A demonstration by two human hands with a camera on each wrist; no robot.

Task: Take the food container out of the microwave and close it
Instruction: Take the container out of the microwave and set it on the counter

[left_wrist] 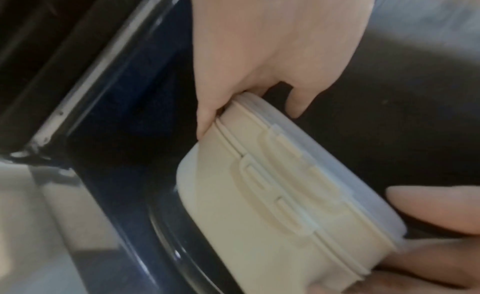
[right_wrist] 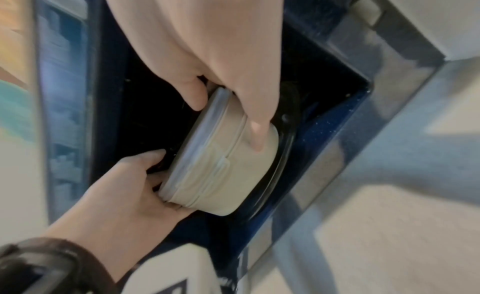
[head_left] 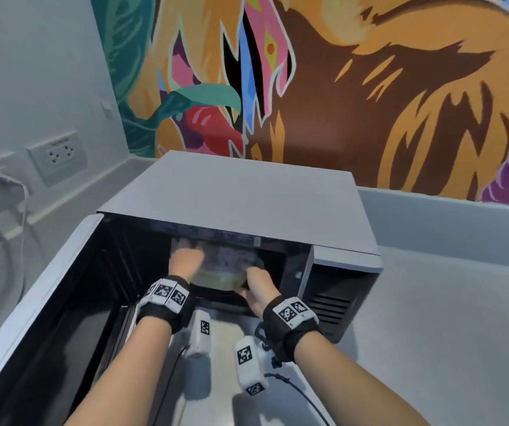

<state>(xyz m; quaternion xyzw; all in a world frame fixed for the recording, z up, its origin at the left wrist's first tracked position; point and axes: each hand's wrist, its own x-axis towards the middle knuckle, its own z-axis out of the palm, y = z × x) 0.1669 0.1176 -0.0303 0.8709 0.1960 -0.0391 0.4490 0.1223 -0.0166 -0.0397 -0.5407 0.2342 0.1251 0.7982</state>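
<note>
A round cream food container (head_left: 221, 273) with a translucent lid and side clips is inside the open microwave (head_left: 240, 192). My left hand (head_left: 185, 258) grips its left edge, thumb on the lid rim, seen close in the left wrist view (left_wrist: 259, 52). My right hand (head_left: 257, 287) holds its right side, fingers curled down the wall (right_wrist: 221, 72). The container (left_wrist: 259, 206) (right_wrist: 223, 175) is over the glass turntable (right_wrist: 281, 152); I cannot tell whether it still touches it. The microwave door (head_left: 32, 302) stands swung out to the left.
The microwave stands on a grey counter (head_left: 446, 333) that runs on to the right. Wall sockets (head_left: 59, 156) with plugged-in cables are at the left. A painted mural wall (head_left: 339, 87) rises behind. The open door hems in my left forearm.
</note>
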